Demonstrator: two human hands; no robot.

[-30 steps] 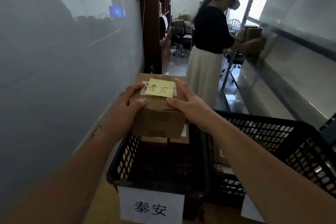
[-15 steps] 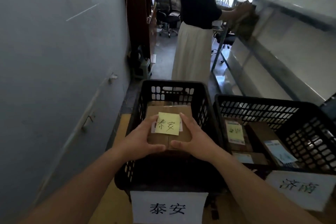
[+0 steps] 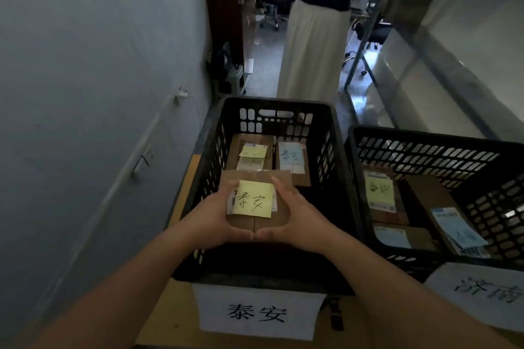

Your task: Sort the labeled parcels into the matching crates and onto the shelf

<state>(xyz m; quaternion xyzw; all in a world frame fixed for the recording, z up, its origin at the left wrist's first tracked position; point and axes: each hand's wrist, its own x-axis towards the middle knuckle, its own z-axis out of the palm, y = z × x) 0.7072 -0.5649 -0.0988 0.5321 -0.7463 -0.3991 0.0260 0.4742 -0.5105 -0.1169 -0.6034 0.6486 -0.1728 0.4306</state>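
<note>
A brown cardboard parcel (image 3: pixel 283 178) with a yellow sticky note reading 泰安 sits low inside the left black crate (image 3: pixel 334 150). My left hand (image 3: pixel 215 221) grips its left side and my right hand (image 3: pixel 300 224) grips its right side, thumbs meeting on its near edge. That crate carries a white sign (image 3: pixel 258 312) with the same 泰安 writing. Two other labeled parcels (image 3: pixel 292 161) lie at the crate's far end.
A second black crate (image 3: pixel 425 144) on the right holds several labeled parcels and bears another white sign (image 3: pixel 482 289). A person in a white skirt (image 3: pixel 314 37) stands ahead at a metal shelf (image 3: pixel 442 45). A grey wall runs along the left.
Both hands have lowered the parcel from above the crate's rim down into the left crate. The view has tilted downward.
</note>
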